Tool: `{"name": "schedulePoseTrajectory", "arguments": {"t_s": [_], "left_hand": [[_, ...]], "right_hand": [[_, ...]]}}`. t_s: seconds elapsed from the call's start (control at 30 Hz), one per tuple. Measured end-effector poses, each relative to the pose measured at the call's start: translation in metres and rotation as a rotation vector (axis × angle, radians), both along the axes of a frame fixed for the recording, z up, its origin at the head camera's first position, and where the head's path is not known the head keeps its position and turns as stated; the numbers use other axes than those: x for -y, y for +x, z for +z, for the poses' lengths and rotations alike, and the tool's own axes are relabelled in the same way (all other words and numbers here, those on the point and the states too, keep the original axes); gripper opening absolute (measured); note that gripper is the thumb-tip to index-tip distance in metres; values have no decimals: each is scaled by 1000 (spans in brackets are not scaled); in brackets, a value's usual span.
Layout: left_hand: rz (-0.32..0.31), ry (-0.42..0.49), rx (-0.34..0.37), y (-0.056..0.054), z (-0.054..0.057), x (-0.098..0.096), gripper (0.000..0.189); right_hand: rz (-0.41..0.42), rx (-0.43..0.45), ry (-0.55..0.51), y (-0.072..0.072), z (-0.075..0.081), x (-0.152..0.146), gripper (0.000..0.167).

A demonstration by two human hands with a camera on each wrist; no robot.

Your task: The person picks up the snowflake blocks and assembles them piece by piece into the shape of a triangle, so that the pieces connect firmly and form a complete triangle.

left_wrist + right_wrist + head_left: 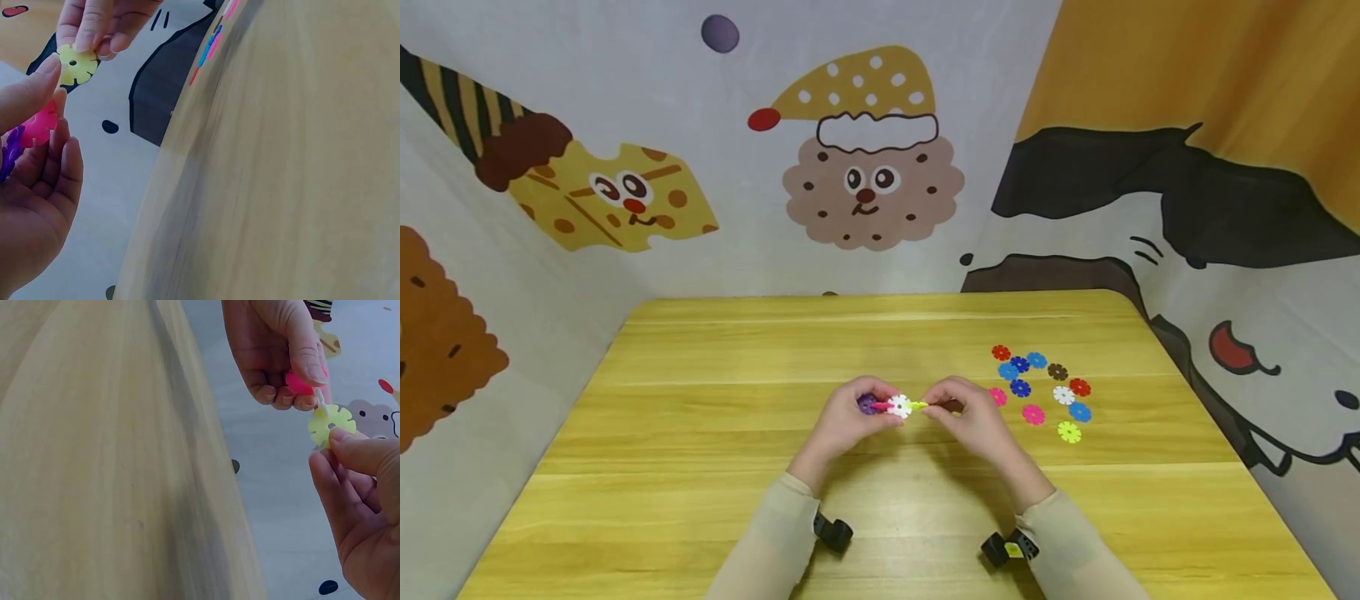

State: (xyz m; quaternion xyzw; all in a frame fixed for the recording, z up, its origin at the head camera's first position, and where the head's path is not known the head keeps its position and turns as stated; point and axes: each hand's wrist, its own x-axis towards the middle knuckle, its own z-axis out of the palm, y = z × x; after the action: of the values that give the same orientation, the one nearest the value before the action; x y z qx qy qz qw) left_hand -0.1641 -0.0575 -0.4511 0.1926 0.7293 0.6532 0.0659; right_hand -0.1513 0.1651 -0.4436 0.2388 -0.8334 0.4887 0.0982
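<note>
Your left hand (pixel 844 418) pinches the pink notched disc (pixel 40 127) at mid-frame, thumb against fingers, purple notched disc (pixel 11 150) beside it toward the palm. Your right hand (pixel 979 421), just right of centre, pinches the yellow notched disc (pixel 324 429) by its edge, probably so its far slots face the white notched disc (pixel 899 412) between pink and yellow. Neighbours stand at angles to each other, likely because slot fits slot; can't tell how deep yellow sits. You hold the row above the wooden table (pixel 662 467), presumably for finger room. Loose notched discs (pixel 1033 414) lie right of centre, likely for easy right-side reach
</note>
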Motion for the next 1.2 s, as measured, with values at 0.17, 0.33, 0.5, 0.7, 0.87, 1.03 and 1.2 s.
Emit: {"name": "schedulePoseTrajectory", "arguments": {"t_s": [0.17,0.33,0.5,0.7,0.87,1.03,1.2], "left_hand": [[2,2,-10,-2,-2,1,38],[-12,54,1,-1,-1,4,56],[12,67,24,-5,-12,2,66],[71,206,75,-7,-17,-13,61],[100,308,90,-6,-18,-23,53],[127,342,68,-7,-19,-25,45],[141,323,56,-8,-19,-24,42]], "right_hand": [[-18,42,-24,-1,-4,-1,14],[-74,79,-61,0,-6,-3,11],[-131,114,-115,0,-5,-3,9],[-140,130,-173,-1,-6,4,7],[-141,155,-182,-1,-5,11,8],[-131,164,-193,-1,-6,13,10],[-97,180,-166,-1,-6,9,9]]}}
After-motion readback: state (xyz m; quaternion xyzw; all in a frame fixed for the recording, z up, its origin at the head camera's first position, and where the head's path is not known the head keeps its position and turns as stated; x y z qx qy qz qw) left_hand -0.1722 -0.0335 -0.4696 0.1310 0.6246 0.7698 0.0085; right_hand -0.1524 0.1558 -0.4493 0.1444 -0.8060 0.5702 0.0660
